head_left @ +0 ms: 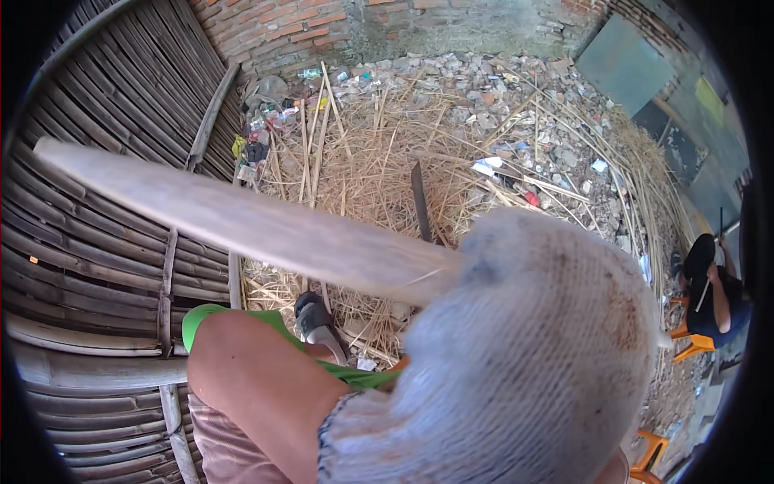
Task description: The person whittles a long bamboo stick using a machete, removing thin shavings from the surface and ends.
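My left hand (532, 363), in a stained white knit glove, is raised very close and fills the lower middle. Its bare forearm (266, 367) bends in from the lower left. The glove is closed around a long pale bamboo strip (258, 230), which reaches to the upper left and narrows to a rounded, blurred tip. The fingers are mostly lost in blur. Behind the strip, a dark flat bar (421, 202) with a slanted end points upward like a blade; its lower end is hidden. No part of my right hand can be made out.
Slatted bamboo (105, 210) lines the left. Straw shavings (371, 161) and rubble (516, 89) cover the ground up to a brick wall (278, 28). A sandalled foot (318, 323) shows below. At the far right a person (713, 290) sits on an orange stool (692, 343), holding a thin stick.
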Demonstrator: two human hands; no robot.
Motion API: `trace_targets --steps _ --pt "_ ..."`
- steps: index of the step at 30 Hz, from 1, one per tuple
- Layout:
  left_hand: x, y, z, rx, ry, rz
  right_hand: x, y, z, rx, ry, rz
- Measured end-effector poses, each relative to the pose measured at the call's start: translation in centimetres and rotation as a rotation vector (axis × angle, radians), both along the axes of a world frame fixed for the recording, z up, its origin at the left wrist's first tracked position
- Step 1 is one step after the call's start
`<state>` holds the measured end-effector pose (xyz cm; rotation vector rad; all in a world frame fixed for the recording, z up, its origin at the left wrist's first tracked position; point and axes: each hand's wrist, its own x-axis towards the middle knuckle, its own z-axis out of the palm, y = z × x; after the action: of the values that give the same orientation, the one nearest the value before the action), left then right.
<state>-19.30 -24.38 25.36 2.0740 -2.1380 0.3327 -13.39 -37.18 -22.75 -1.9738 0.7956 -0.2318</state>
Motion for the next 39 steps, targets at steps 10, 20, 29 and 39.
trace_targets --steps 10,20,29,39 --pt "4.5 -2.7 -1.6 -0.159 0.012 -0.113 0.2 -0.1 -1.7 0.031 0.007 0.041" --pt "23.1 4.6 0.5 -0.942 0.694 0.375 0.6 -2.7 11.9 0.616 -0.416 -0.059" --pt "26.6 15.8 3.6 -1.694 1.340 -0.198 -2.6 -9.0 30.8 0.567 -0.759 0.073" --pt "19.4 16.2 -13.0 -1.918 1.520 -0.204 -4.3 -11.1 26.2 0.342 -0.578 -0.105"
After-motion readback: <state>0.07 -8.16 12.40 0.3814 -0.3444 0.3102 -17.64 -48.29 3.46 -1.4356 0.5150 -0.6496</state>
